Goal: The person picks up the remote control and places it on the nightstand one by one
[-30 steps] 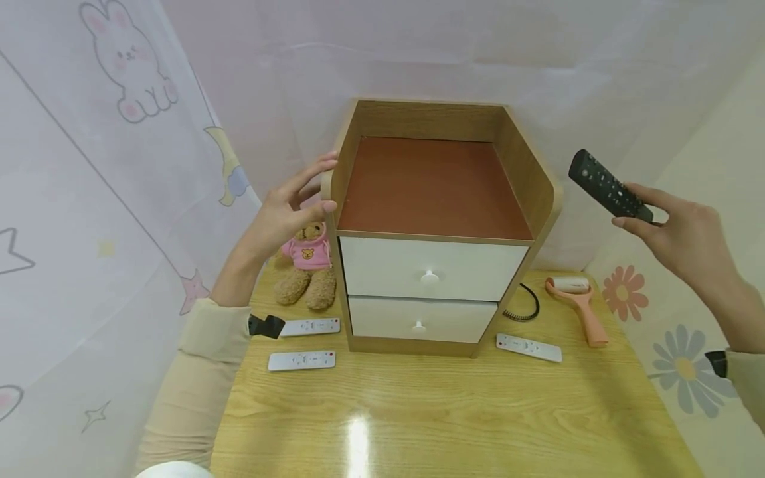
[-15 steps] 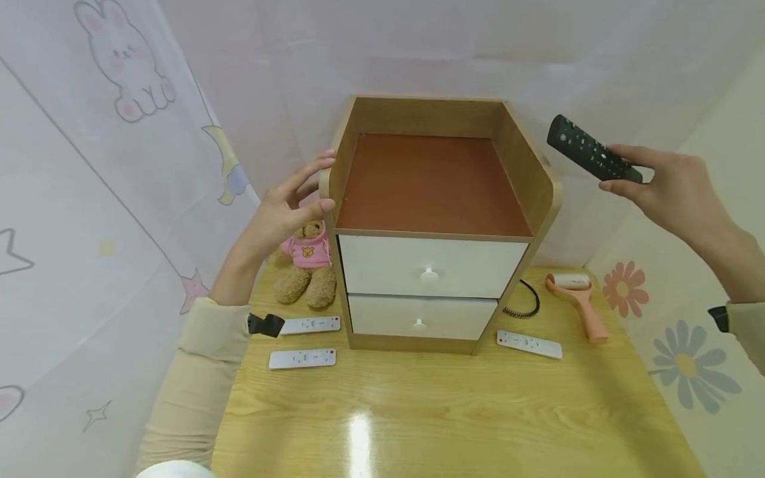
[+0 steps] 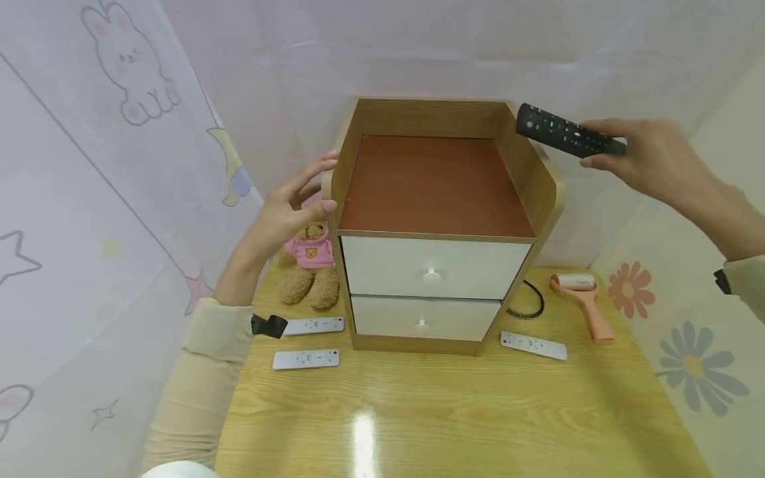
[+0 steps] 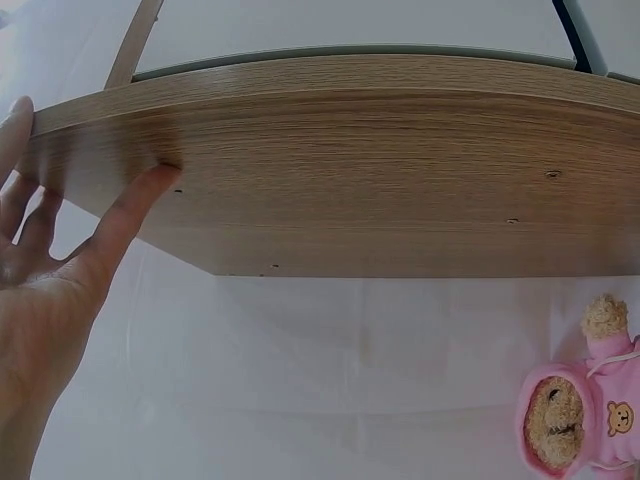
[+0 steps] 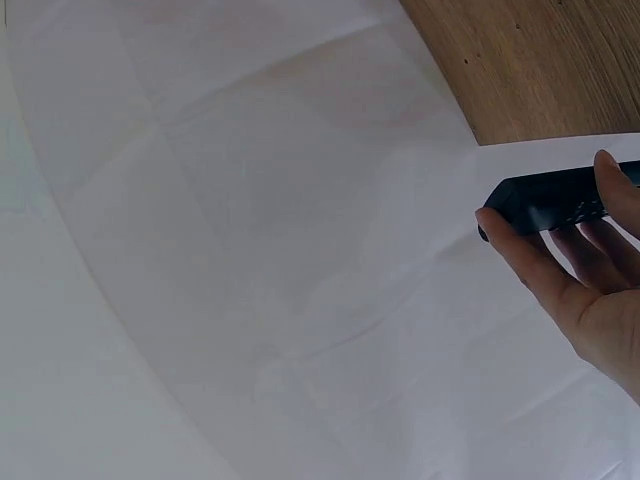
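In the head view a small wooden cabinet (image 3: 435, 234) with two white drawers and a brown top board stands at the back of the table. My left hand (image 3: 281, 212) touches its left side panel with fingers spread and fairly straight; in the left wrist view a fingertip rests on the panel's wooden face (image 4: 380, 180). My right hand (image 3: 651, 159) pinches a black remote control (image 3: 564, 133) by one end. The remote is raised, its far end overlapping the cabinet's right side panel in the head view. The right wrist view shows the remote (image 5: 550, 200) between thumb and fingers.
A teddy bear (image 3: 312, 255) in a pink hoodie sits left of the cabinet. White remotes lie on the table: an upper left remote (image 3: 313, 325), a lower left remote (image 3: 306, 359) and a right remote (image 3: 534, 345). A lint roller (image 3: 588, 309) and black coiled band (image 3: 538, 309) are at right.
My right hand has moved up and left with the black remote, bringing it from beside the cabinet to its right panel and turning it more level. The left hand stays on the panel.
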Demonstrator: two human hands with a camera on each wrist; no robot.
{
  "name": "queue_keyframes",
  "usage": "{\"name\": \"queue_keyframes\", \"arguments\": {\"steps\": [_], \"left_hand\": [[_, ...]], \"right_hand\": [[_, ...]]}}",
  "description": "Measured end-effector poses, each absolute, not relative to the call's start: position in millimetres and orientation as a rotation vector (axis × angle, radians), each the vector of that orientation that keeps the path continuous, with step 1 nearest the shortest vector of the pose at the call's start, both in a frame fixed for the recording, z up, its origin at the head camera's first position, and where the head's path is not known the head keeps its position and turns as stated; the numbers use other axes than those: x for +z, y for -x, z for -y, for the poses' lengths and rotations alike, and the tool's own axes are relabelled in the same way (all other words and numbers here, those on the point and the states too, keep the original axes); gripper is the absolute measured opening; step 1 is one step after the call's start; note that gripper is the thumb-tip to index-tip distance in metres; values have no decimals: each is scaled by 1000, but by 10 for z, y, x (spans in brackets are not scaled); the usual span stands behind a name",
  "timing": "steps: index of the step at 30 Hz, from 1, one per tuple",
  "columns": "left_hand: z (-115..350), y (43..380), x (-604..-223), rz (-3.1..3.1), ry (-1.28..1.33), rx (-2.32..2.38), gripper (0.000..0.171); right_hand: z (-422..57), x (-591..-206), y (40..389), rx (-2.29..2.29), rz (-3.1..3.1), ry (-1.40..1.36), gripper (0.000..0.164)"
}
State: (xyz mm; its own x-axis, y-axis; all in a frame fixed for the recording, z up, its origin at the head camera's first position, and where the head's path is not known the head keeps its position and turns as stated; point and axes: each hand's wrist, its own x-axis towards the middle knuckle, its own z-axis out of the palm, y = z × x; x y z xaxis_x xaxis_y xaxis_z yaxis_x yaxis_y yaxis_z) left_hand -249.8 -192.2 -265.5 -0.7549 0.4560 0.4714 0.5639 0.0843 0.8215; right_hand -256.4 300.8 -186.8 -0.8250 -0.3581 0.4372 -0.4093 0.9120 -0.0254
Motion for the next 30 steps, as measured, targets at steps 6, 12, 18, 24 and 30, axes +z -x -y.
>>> {"name": "queue_keyframes", "arguments": {"steps": [6,12,18,24,30], "left_hand": [[1919,2491,-2645,2243,1060,-1743,59],[1909,2474,-2637,2268,1046,-1695,59],[1916,2477,-2655,2269,1040,-1719,59],[1938,2474,-2649,2286,1000,-1712,60],[1924,2498,-2637,2278,1008,-1718,58]], "right_hand": [[-2879,-1760,2626,130,2595,-664,54],[-2712,-1647,2653,117,2617,-708,51],[-2510,-1545,2742,70,2634,-769,47],[-2284,-1449,2872,-19,2721,-774,48],[-2154,-1411,2996,-6,2817,-771,49]]}}
